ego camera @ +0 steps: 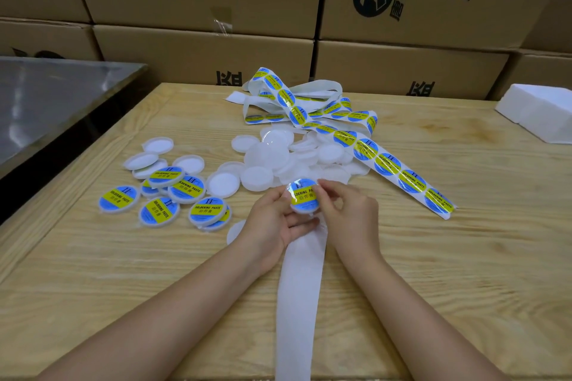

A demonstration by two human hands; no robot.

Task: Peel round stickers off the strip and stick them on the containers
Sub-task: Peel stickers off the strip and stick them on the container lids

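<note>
Left hand [277, 221] grips white container [305, 209] over wooden table [123, 272]; right hand [348, 210] pinches blue-yellow sticker [301, 192] at container's far edge; sticker strip [411, 181] lies right

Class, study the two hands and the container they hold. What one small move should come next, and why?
Probably the right hand should press the sticker flat onto the container gripped by the left hand. The sticker already sits on its top, with the right hand pinching its edge, so it looks placed but not yet smoothed down.
</note>
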